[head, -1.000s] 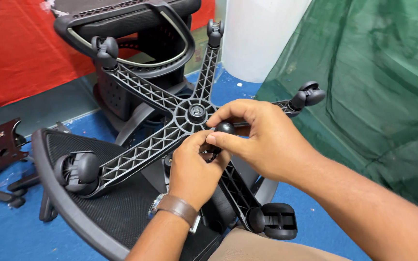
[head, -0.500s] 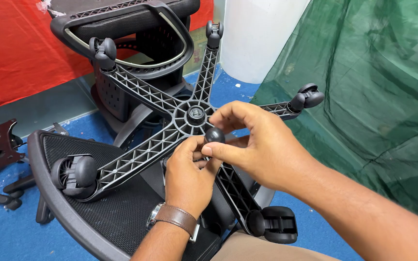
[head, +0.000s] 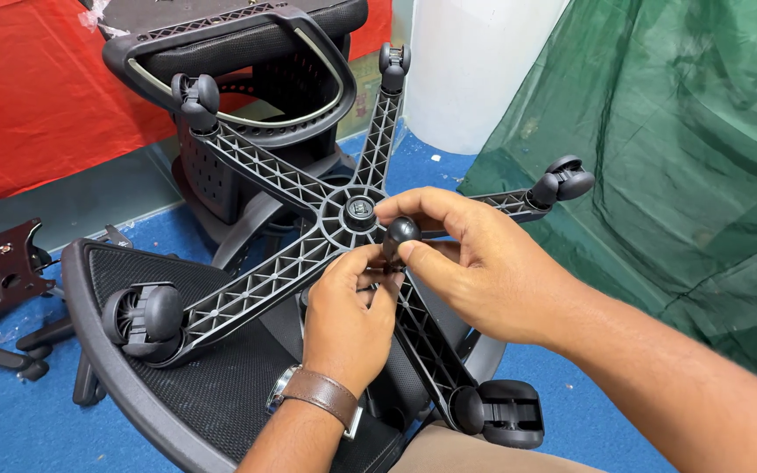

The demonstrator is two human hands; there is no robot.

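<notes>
Both hands met just near of the hub of the black five-armed chair base [head: 308, 254], which lay upside down across a mesh seat [head: 212, 385]. Right hand [head: 484, 267] pinched a small black knob [head: 399, 235] between thumb and fingers; left hand [head: 348, 311], with a brown watch strap, closed its fingertips under the knob, hiding what they gripped. One caster [head: 505, 412] sat near right, another [head: 142, 315] left; the seat's near edge was cut off.

Blue floor [head: 10, 420] under chair parts [head: 212, 385]
</notes>
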